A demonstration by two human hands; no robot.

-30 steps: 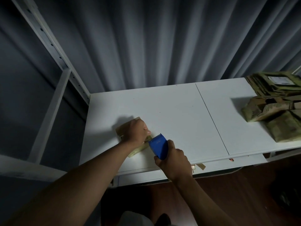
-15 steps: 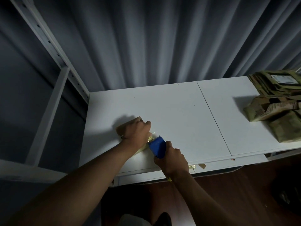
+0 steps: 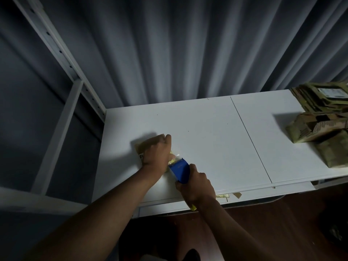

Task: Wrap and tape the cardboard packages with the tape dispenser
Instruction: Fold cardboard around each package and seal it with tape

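Observation:
A small cardboard package (image 3: 143, 148) lies on the white table (image 3: 207, 140) near its left front corner. My left hand (image 3: 157, 152) lies on top of the package with curled fingers and holds it down, hiding most of it. My right hand (image 3: 195, 183) grips the blue tape dispenser (image 3: 179, 170), whose front edge sits against the package's right side. A bit of yellowish clear tape (image 3: 174, 159) shows between dispenser and package.
A heap of wrapped cardboard packages (image 3: 320, 125) fills the table's far right end. A white shelf upright (image 3: 62, 53) rises at the left, and a grey curtain (image 3: 188, 49) hangs behind. Tape scraps (image 3: 230, 195) cling to the table's front edge.
The dispenser has shifted slightly up and left, closer against the package. My left hand stays on the package in about the same spot.

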